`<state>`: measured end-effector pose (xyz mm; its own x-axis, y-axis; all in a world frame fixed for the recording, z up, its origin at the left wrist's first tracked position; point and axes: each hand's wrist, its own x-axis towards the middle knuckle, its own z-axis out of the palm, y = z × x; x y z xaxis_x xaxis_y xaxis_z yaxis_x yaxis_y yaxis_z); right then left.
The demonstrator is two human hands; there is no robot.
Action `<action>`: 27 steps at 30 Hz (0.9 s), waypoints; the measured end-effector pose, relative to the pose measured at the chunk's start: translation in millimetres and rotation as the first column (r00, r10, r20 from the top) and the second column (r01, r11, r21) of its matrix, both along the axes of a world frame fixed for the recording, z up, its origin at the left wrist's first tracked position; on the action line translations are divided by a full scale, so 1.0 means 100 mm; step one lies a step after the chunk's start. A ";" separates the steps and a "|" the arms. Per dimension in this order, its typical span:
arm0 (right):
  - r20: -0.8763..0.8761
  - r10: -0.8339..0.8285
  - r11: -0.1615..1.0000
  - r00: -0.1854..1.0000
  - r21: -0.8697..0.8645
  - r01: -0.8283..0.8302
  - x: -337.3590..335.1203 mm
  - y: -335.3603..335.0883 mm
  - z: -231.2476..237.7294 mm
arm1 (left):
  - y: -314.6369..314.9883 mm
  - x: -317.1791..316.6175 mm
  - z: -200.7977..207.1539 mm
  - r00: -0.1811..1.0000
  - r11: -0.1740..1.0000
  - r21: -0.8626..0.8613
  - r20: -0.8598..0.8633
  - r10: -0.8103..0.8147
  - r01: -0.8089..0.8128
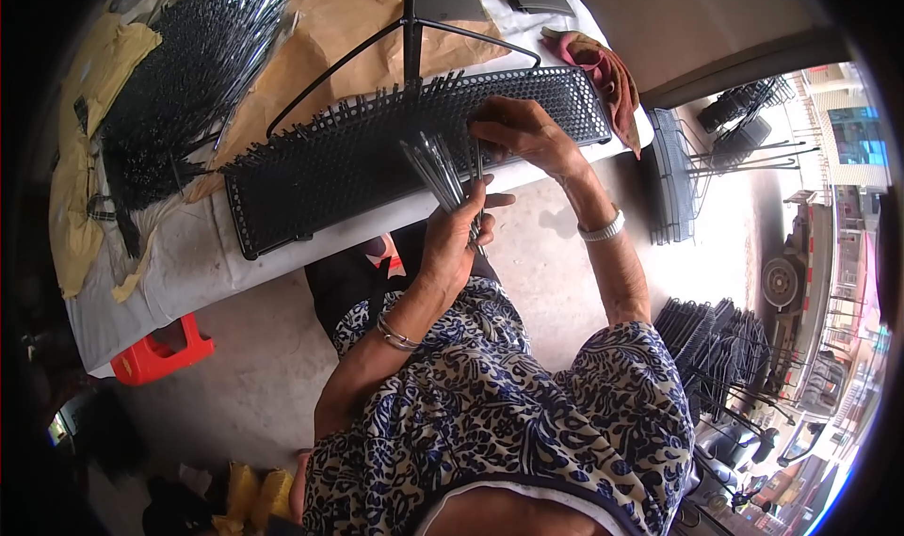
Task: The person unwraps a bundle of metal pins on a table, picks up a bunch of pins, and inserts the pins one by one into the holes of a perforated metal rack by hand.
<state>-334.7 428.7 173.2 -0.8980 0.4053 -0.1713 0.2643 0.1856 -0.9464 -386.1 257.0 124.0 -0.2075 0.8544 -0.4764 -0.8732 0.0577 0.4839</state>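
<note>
A long black perforated tray (311, 174) with thin pins standing along its far edge lies across the table. My left hand (452, 240) is closed around a bundle of thin dark metal rods (435, 167) that fan up over the tray. My right hand (523, 131) rests on the tray's right part, fingertips pinched on one rod at the tray surface. A silver bangle sits on each wrist.
A big pile of black rods (193, 65) lies on brown paper at the table's left. A black stand (411, 28) rises behind the tray, a red cloth (603, 65) at its right end. A red stool (160, 352) stands below; black wire racks (720, 343) stack at right.
</note>
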 end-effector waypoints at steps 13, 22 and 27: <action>-0.070 -0.187 0.955 0.980 -0.249 0.164 0.05 -0.02 -0.07 | 0.01 0.02 0.08 0.983 0.993 -0.072 -0.162 0.086 -0.098; -0.111 -0.206 0.974 0.972 -0.114 0.193 0.10 -0.04 -0.05 | 0.01 -0.02 0.05 0.958 0.983 -0.085 -0.252 0.135 -0.161; -0.362 -0.450 0.771 0.816 0.303 0.560 0.03 0.07 0.11 | -0.02 0.01 -0.01 0.974 0.970 -0.177 -0.183 0.133 -0.166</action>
